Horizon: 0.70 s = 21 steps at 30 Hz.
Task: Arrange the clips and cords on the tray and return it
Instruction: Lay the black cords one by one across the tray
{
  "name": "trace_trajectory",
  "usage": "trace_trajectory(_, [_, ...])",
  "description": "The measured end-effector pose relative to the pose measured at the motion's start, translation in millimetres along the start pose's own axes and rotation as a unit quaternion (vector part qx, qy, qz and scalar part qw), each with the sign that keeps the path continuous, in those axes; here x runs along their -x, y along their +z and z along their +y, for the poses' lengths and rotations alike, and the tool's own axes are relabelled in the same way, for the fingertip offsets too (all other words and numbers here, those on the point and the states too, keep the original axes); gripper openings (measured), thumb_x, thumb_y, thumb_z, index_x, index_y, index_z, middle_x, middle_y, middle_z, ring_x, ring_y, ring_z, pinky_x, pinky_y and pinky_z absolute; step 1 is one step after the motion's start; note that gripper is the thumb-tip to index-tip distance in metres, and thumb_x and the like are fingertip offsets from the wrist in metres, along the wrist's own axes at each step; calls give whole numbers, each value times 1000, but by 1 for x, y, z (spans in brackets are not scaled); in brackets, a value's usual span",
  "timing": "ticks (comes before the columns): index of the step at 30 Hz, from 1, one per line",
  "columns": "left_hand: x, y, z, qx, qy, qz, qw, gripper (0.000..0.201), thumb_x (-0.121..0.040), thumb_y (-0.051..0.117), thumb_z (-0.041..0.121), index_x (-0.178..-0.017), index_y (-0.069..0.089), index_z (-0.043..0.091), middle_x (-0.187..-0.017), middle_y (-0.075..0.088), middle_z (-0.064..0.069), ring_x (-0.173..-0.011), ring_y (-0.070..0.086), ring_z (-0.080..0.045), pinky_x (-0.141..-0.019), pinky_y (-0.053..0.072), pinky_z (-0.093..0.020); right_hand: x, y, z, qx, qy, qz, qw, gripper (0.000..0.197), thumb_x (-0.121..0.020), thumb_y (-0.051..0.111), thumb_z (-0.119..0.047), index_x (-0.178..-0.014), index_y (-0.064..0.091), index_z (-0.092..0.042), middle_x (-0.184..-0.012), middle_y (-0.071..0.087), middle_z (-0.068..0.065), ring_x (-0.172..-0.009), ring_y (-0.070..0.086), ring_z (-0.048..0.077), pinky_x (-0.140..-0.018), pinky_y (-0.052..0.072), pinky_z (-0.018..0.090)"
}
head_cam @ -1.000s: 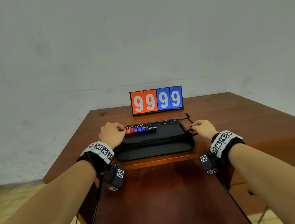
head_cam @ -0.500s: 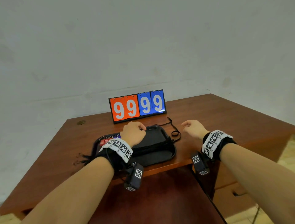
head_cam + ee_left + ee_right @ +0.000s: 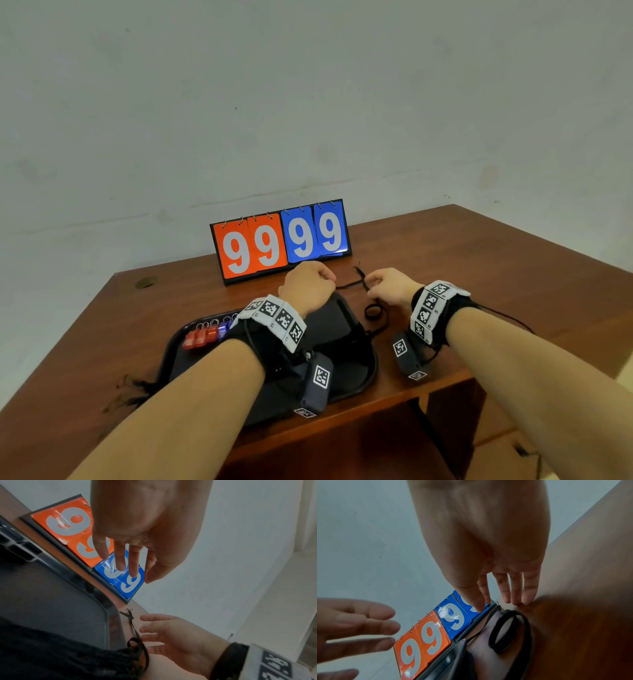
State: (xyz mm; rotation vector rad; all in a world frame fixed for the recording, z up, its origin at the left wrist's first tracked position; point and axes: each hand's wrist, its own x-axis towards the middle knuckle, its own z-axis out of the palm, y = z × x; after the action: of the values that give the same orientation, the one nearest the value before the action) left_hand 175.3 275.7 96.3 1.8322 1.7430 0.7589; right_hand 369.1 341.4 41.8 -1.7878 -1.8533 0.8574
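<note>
A black tray lies near the table's front edge, partly under my left forearm. Red clips and blue clips stand in a row along its far left rim. A black cord with a loop lies on the table just right of the tray. A bundle of dark cords lies across the tray. My left hand hovers over the tray's far right corner, fingers loose and empty. My right hand is beside the loose cord, fingers straight, gripping nothing.
An orange and blue flip scoreboard showing 99 99 stands behind the tray. Frayed cord ends stick out on the table left of the tray. The brown table runs on to the right; a plain wall is behind.
My left hand has left the clips at the tray's left and moved across to its far right corner, close to my right hand. The right hand stays by the loose cord.
</note>
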Motion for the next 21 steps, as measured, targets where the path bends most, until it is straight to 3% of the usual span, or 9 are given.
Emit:
trace_trajectory(2, [-9, 1, 2, 8, 6, -4, 1000, 15, -84, 61, 21, -80, 66, 35, -95, 63, 18, -101, 60, -12, -96, 51, -44, -11, 1, -4, 25, -6, -12, 1000, 51, -87, 66, -15, -136, 55, -13, -133, 59, 6, -120, 56, 22, -104, 44, 34])
trace_trajectory(5, [-22, 0, 1, 20, 9, -17, 1000, 18, -87, 61, 17, -81, 66, 33, -95, 63, 15, -99, 61, -11, -95, 52, -40, -24, -1, -10, 53, 4, -16, 998, 46, -89, 64, -16, -135, 56, -12, -133, 59, 7, -120, 56, 24, -102, 45, 34])
trace_trajectory(8, [-33, -4, -2, 51, 12, -19, 998, 20, -87, 61, 10, -81, 67, 28, -93, 65, 10, -100, 62, -14, -96, 52, -36, -35, -5, -14, 70, 44, -14, 996, 34, -92, 60, -18, -123, 60, -4, -122, 63, 13, -108, 60, 28, -83, 51, 36])
trace_trajectory(11, [-40, -5, -5, 54, 12, -18, 998, 18, -89, 60, 9, -84, 68, 25, -94, 64, 10, -102, 60, -12, -95, 50, -31, -48, -7, -19, 73, 81, -32, 993, 34, -95, 60, -28, -118, 60, -3, -109, 64, 12, -91, 61, 25, -69, 48, 31])
trace_trajectory(13, [-44, -5, -8, 53, 9, -13, 998, 18, -89, 60, 10, -85, 69, 25, -95, 64, 10, -102, 59, -12, -94, 49, -31, -55, -7, -25, 82, 103, -38, 991, 35, -96, 58, -33, -117, 59, -4, -98, 61, 8, -83, 56, 21, -75, 46, 31])
trace_trajectory(16, [-47, -5, -13, 54, 0, -14, 998, 19, -89, 61, 9, -81, 68, 25, -93, 64, 11, -99, 59, -12, -92, 49, -30, -68, -5, -30, 125, 115, -40, 985, 46, -99, 53, -34, -131, 53, -1, -104, 53, 9, -94, 50, 22, -84, 41, 31])
trace_trajectory(19, [-47, -8, -18, 55, -2, -18, 998, 20, -89, 61, 8, -81, 68, 24, -91, 64, 12, -96, 59, -9, -88, 47, -27, -71, -1, -41, 208, 121, -59, 969, 49, -100, 50, -35, -136, 50, -2, -126, 59, 12, -115, 56, 28, -95, 43, 34])
trace_trajectory(21, [-48, -11, -23, 54, -5, -13, 998, 21, -89, 60, 7, -80, 68, 25, -90, 63, 12, -94, 58, -8, -84, 45, -25, -72, 0, -46, 247, 123, -73, 958, 50, -102, 47, -34, -140, 46, -2, -142, 51, 13, -131, 49, 29, -104, 38, 34])
